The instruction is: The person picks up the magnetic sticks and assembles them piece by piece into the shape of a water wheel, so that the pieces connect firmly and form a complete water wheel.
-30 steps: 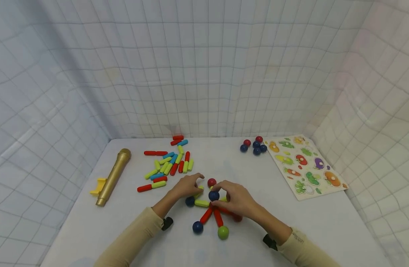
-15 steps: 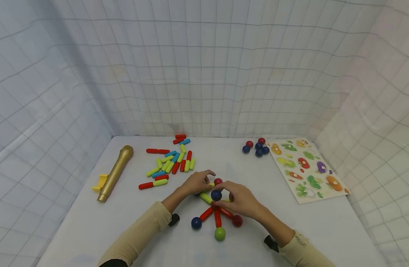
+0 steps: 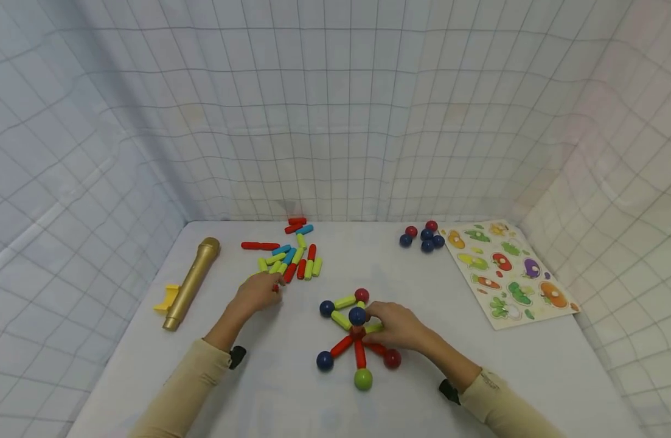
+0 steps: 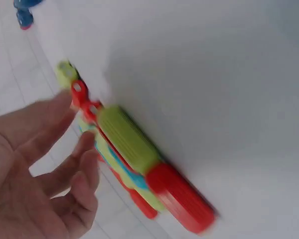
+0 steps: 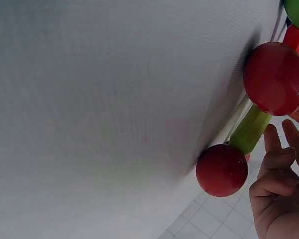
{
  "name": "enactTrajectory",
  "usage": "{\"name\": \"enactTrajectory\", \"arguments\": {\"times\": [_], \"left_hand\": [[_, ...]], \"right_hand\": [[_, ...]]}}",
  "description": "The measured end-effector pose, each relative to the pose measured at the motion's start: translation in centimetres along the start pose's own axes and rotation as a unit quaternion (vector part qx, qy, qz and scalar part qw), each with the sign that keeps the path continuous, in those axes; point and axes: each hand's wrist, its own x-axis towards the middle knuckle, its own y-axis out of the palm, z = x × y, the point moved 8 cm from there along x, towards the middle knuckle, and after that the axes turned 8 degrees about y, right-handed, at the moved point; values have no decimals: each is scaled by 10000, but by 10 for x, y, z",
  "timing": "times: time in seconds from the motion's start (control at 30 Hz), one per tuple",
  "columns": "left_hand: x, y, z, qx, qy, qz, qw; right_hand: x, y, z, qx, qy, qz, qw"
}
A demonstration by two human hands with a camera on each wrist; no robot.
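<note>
My left hand [image 3: 258, 291] is at the near side of a pile of short red, green and blue rods, fingers spread a little. In the left wrist view, its fingertips are close to the ends of the red rods [image 4: 78, 94], a gap between them. A joined green-and-red rod [image 4: 157, 169] lies beside them. My right hand [image 3: 398, 326] is at a ball-and-rod figure, its thumb and forefinger close against the right side of a dark blue ball [image 3: 357, 316] above the red centre. Whether they pinch it is unclear. Red rods [image 3: 342, 346] and green rods [image 3: 341, 320] fan out from the centre.
Loose dark blue and red balls [image 3: 427, 246] sit at the back, beside a vegetable picture board [image 3: 510, 274] on the right. A gold toy microphone [image 3: 193, 283] and its yellow stand [image 3: 168, 298] lie left. A sheeted grid wall [image 3: 346, 121] encloses the white table.
My left hand has left the figure and moved left to the rods; a green rod with a blue ball now shows joined there. My right hand has drawn slightly back from the upper blue ball.
</note>
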Motion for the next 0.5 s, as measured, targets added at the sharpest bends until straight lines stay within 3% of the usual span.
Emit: {"name": "enactTrajectory", "arguments": {"times": [0.07, 0.13, 0.37, 0.5], "left_hand": [[-4, 2, 14, 137, -76, 248, 9996], [-4, 6, 22, 84, -34, 303, 9995], [-6, 5, 32, 345, -221, -295, 9987], [-9, 0, 30, 486, -80, -418, 9979]], "right_hand": [[4, 6, -1, -66, -6, 81, 9999], [6, 9, -1, -85, 0, 104, 9999], [8, 10, -1, 2, 88, 2, 10000], [11, 9, -1, 49, 131, -122, 9998]]}}
